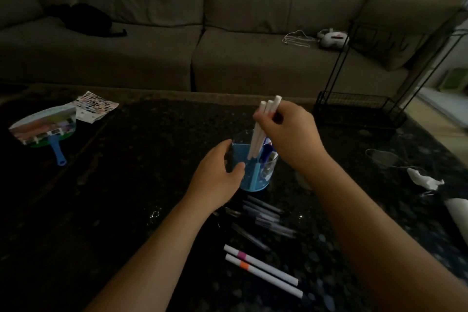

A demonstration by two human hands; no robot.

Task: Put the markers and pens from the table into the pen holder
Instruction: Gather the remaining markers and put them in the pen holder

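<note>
A round blue pen holder (253, 177) with clear walls stands mid-table. My left hand (215, 180) wraps its left side. My right hand (291, 137) is just above it, pinching a bundle of three white markers (262, 132) whose lower ends dip into the holder. Two white markers lie near the front edge, one with a pink band (260, 265), one with an orange band (263, 276). Several dark and clear pens (263, 218) lie between them and the holder.
The table (114, 197) is dark and speckled. A hand fan with a blue handle (45, 132) and a printed sheet (96, 106) lie at the left. Crumpled white paper (425, 180) sits at the right. A black wire rack (359, 109) stands beyond; a grey sofa (228, 45) is behind.
</note>
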